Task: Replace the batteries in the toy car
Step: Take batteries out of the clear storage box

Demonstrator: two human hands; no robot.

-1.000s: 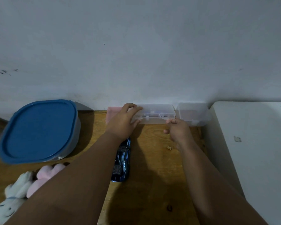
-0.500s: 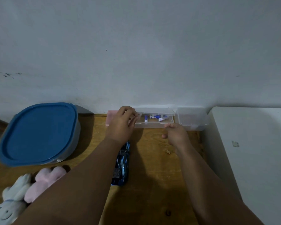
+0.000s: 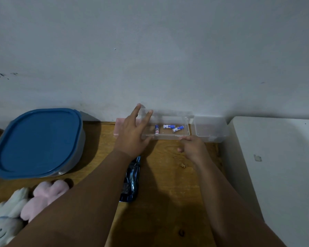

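Left grip [image 3: 132,134] is open, fingers straight on the box [image 3: 168,137] lid [image 3: 169,115]; right grip [image 3: 191,147] curls at the box front, hold unclear. Batteries [image 3: 169,126] lie inside; car [image 3: 132,177] sits on worktop [image 3: 168,184] under left forearm.

We see our left forearm [image 3: 89,189] bare from seven o'clock, our right forearm [image 3: 221,193] bare from five — left hand [image 3: 132,138] and right hand [image 3: 193,148] uncovered too.

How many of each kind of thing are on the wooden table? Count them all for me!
Batteries: 3
Clear boxes: 2
Stuffed toys: 2
Toy car: 1
Blue-lidded tub: 1
Pink box: 1
Total: 10
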